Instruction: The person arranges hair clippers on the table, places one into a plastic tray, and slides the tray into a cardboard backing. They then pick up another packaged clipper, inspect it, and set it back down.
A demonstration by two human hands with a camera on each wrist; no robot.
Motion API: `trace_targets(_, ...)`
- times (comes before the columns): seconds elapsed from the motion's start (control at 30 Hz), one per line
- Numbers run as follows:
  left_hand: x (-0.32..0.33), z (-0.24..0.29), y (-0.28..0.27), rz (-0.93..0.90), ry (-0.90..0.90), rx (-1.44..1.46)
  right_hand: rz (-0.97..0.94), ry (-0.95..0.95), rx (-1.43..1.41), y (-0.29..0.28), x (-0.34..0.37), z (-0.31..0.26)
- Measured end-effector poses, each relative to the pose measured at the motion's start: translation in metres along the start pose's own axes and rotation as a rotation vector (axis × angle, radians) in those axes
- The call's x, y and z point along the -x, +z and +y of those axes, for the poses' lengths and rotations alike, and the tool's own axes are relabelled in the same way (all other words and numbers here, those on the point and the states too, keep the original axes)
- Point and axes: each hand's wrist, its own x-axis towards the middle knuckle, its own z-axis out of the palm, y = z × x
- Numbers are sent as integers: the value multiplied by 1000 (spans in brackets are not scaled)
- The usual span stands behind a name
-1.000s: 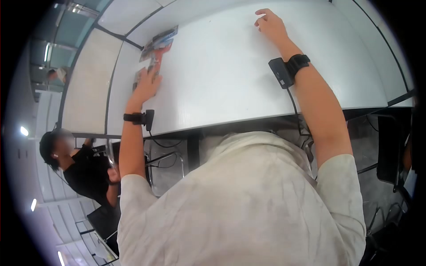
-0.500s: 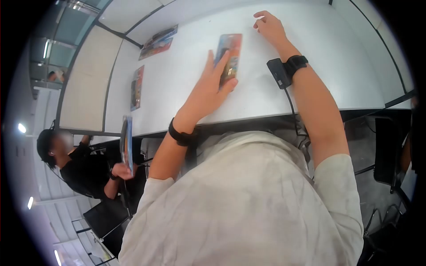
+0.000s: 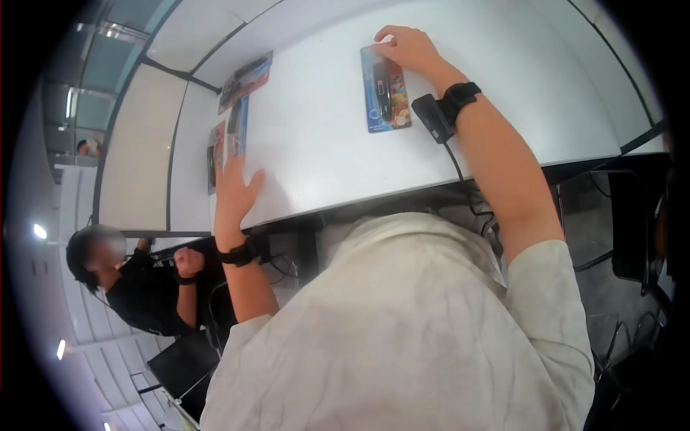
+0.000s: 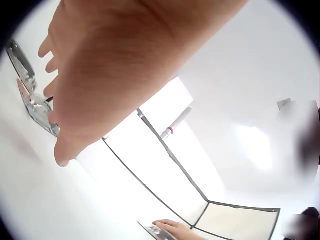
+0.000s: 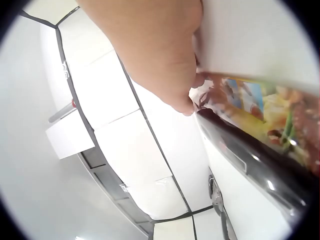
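A blister pack (image 3: 386,93) with a black-handled item on a blue and food-printed card lies on the white table. At its top end my right hand (image 3: 413,52) pinches the card's corner between thumb and bent fingers, as the right wrist view also shows. Over on the left, my left hand (image 3: 236,188) is spread with straight fingers, its fingertips at the lower end of a blue blister pack (image 3: 237,123). Beside that lies a red-edged blister pack (image 3: 214,161), partly covered by the hand. In the left wrist view the palm hides much of the packs (image 4: 41,111).
More blister packs (image 3: 246,80) lie at the table's far left, by the low partition (image 3: 136,151). Another person (image 3: 147,287) in black sits off the left edge, one hand raised. A chair (image 3: 625,230) stands to the right. Cables hang from my wrist cameras.
My left hand carried a blister pack to the middle, left it there and moved back left. My right hand shifted left onto that pack. The seated person's hand no longer holds a pack.
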Motion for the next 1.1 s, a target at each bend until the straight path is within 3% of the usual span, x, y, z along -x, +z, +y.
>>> trace_targets(0.1,-5,1,13,-144,13,82,6,-41,-25,3,0,2)
trace_targets(0.23,-22,46,-2,-104,179,158,-19,-74,-59,1,6,-4)
trace_targets(0.27,-30,78,-23,-174,42,88,-22,-101,-1,-1,8,-9)
trace_targets(0.37,-61,97,-23,-144,143,-18,-38,-129,125,-2,13,-20)
trace_targets(0.47,-94,129,-18,-4,395,77,50,-273,269,8,13,-12)
trace_targets(0.57,-141,169,-8,-205,274,425,-7,-129,181,2,11,-23)
trace_targets(0.67,-175,189,20,-117,15,664,7,-63,-14,-2,12,-28)
trace_targets(0.8,-175,202,21,-329,-230,1193,15,161,-342,-7,9,-31)
trace_targets(0.9,-173,196,48,-277,-152,1383,115,67,-315,-2,16,-33)
trace_targets(0.93,-167,202,37,-310,-150,1475,22,100,-494,-5,17,-38)
trace_targets(1.03,-158,209,33,-368,-188,1492,70,128,-634,-2,12,-33)
trace_targets(1.07,-158,209,38,-341,-185,1535,189,64,-400,2,11,-29)
trace_targets(1.1,-161,208,45,-310,-184,1574,187,92,-400,4,11,-25)
